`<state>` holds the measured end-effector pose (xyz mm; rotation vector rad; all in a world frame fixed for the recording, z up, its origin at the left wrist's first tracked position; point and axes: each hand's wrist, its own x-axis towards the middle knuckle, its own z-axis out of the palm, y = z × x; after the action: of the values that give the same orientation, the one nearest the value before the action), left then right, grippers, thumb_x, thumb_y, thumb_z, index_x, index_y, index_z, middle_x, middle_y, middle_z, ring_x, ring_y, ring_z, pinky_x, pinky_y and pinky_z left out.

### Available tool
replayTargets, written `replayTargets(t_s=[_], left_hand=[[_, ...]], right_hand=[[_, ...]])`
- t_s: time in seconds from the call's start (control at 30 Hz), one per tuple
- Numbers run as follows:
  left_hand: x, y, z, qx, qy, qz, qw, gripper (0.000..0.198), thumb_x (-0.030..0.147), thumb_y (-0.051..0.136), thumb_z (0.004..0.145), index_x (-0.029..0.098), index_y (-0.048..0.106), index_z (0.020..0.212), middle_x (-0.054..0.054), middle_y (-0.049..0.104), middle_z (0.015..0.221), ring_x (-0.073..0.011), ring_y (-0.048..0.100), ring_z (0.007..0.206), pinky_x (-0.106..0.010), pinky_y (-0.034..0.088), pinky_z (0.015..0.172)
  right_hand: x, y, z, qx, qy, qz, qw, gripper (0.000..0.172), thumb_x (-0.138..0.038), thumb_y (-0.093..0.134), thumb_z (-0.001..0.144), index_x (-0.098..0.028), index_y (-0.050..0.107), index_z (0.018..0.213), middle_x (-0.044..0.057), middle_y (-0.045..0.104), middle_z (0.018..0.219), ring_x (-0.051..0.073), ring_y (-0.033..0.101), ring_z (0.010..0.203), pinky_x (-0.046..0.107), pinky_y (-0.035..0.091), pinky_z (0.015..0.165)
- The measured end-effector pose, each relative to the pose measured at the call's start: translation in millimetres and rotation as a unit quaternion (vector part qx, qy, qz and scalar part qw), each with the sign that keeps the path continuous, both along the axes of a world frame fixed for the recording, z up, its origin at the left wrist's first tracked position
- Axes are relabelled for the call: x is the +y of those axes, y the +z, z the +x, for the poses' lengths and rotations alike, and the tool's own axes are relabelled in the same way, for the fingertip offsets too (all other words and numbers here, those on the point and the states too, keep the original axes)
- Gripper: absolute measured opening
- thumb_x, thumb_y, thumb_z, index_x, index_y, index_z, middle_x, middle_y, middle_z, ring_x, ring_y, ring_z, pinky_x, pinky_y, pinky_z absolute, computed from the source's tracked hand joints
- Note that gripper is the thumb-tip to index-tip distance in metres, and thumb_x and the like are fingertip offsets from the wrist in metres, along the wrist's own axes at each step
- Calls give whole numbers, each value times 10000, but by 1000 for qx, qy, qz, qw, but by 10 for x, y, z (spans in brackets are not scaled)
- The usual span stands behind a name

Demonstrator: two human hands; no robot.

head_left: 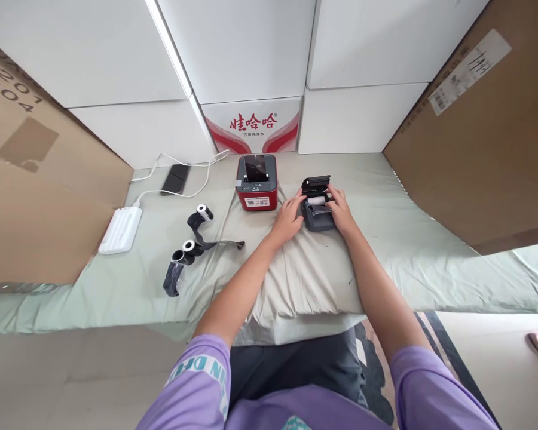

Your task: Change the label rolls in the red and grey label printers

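Note:
A small dark portable printer [319,221] lies on the cloth-covered surface with its lid [317,183] raised. Inside it shows a white paper roll [317,201] with dark, shiny film next to it. My left hand [289,216] grips the printer's left side, its fingertips by the lid hinge. From the right, my right hand [341,209] holds the other side, with fingers at the lid's edge and the opening. Exactly what the right fingertips press on is hidden. Left of my hands stands a red and black box-shaped device [259,200] with a dark glossy top piece.
Several small rolls [189,247] in dark wrapping lie at the left. Farther left are a black phone [176,178] and a white power bank [121,230] with a white cable. Large cardboard boxes [40,197] flank both sides; white boxes [251,54] form the back.

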<state>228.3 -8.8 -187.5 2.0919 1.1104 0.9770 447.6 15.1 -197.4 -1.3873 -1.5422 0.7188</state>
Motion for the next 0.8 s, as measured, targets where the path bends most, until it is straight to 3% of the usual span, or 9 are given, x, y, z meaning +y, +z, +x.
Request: replayTargets(t_s=[0.23, 0.43, 0.8], left_hand=[[-62, -5, -55, 15, -6, 21, 1000, 758, 54, 460, 816, 229, 507, 1551, -36, 424, 1716, -272, 427, 1507, -492, 346, 1294], [-175, 37, -131, 39, -22, 21, 999, 766, 48, 450, 806, 238, 533, 1543, -10, 487, 1677, -260, 464, 1463, -466, 356, 1287], [-228, 68, -161, 59, -41, 18, 997, 769, 55, 458, 810, 229, 531, 1555, -25, 470, 1689, -267, 488, 1447, -473, 371, 1266]], right_hand=[[32, -35, 25, 15, -3, -9, 1000, 762, -299, 515, 767, -309, 567, 1527, 81, 512, 1409, 285, 533, 1357, 510, 353, 1303], [54, -42, 45, 14, 41, 39, 998, 743, -270, 525, 767, -292, 581, 1508, 48, 479, 1644, 295, 375, 1573, 504, 299, 1328], [40, -18, 1, 11, 5, 18, 1000, 508, -309, 534, 813, -253, 723, 1282, 94, 567, 1529, 277, 456, 1510, 475, 300, 1319]])
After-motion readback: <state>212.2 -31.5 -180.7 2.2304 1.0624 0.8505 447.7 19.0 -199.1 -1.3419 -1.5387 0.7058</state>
